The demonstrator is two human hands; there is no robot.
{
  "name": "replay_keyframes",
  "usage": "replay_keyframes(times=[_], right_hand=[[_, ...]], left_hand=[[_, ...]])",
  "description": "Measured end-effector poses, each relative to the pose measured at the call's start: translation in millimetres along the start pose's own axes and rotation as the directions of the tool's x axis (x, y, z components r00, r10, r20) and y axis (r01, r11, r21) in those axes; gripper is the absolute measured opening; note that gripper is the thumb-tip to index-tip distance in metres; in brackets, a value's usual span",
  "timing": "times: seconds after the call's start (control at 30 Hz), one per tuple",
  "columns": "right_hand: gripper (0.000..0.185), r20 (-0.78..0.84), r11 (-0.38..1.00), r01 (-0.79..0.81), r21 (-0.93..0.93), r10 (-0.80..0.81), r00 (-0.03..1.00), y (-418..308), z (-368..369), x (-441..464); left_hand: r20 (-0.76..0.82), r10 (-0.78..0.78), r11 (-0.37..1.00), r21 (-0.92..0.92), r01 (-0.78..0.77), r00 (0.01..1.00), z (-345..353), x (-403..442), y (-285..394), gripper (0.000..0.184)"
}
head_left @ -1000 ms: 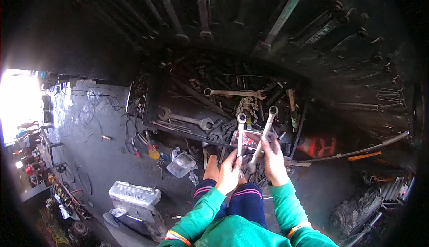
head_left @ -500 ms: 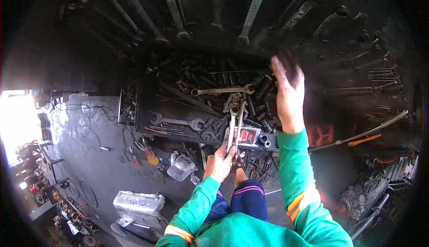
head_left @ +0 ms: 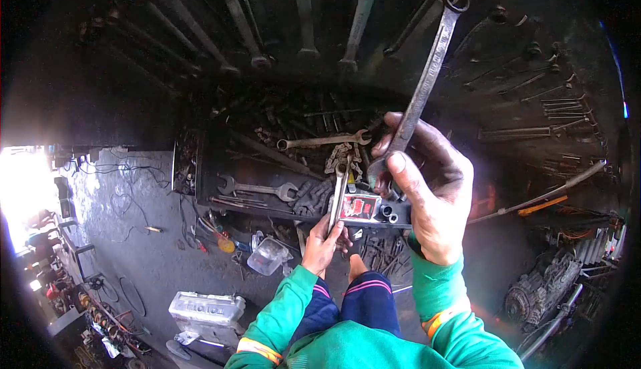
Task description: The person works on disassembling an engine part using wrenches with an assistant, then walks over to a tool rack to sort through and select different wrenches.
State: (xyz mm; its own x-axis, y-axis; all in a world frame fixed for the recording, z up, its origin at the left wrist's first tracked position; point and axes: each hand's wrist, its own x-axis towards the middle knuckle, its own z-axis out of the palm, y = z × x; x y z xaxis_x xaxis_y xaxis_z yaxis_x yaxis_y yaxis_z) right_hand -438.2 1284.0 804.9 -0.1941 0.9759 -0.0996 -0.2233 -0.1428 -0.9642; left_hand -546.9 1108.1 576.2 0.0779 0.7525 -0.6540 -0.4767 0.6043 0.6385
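My right hand (head_left: 441, 195) grips a large combination wrench (head_left: 431, 69) near its lower end, with thumb and fingers closed on it. The wrench tilts up to the right, its ring end in front of the wall. My left hand (head_left: 323, 245) is closed round the lower part of a shiny wrench (head_left: 338, 199), held upright above the tray's front edge. A second wrench may lie against it; I cannot tell. Behind it, a combination wrench (head_left: 324, 141) and a double open-ended wrench (head_left: 257, 189) lie in the dark tool tray (head_left: 307, 217). A red-and-black box (head_left: 359, 206) sits by my left hand.
Several wrenches hang on the dark wall, among them a long ring wrench (head_left: 364, 15). Two sockets (head_left: 389, 214) stand at the tray's front. On the floor are a clear plastic container (head_left: 268, 255), a silver engine cover (head_left: 207, 307) and a greasy gearbox-like part (head_left: 544, 289).
My right hand, earlier raised and blurred near the wall, is now closer and grips a large wrench. My left hand has shifted slightly left and down with its wrench.
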Motion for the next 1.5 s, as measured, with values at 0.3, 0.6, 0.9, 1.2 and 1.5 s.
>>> replay_keyframes(times=[0.3, 0.6, 0.9, 1.2, 1.5], right_hand=[[0.042, 0.017, 0.999, -0.041, -0.033, 0.041, 0.999, -5, -5, -2], [0.063, -0.079, 0.948, 0.15, -0.279, -0.178, 0.981, 9, -8, 0], [0.066, -0.098, 0.582, 0.681, -0.444, -0.787, 0.609, -41, -20, -27], [0.028, 0.216, 0.384, 0.912, -0.14, -0.887, 0.407, -106, -32, -65], [0.035, 0.429, 0.514, 0.817, -0.262, -0.696, 0.576, -111, -46, -64]], left_hand=[[0.005, -0.003, 1.0, 0.009, 0.003, 1.0, 0, 1, -2, 0.024], [0.002, 0.008, 1.0, 0.014, -0.008, 1.0, -4, 3, -4, 0.026], [-0.021, 0.062, 0.997, 0.049, -0.06, 0.998, -21, 18, -15, 0.021], [-0.029, 0.061, 0.997, 0.046, -0.059, 0.998, -17, 20, -20, 0.024], [-0.102, 0.075, 0.985, 0.162, -0.058, 0.992, -14, 24, -32, 0.024]])
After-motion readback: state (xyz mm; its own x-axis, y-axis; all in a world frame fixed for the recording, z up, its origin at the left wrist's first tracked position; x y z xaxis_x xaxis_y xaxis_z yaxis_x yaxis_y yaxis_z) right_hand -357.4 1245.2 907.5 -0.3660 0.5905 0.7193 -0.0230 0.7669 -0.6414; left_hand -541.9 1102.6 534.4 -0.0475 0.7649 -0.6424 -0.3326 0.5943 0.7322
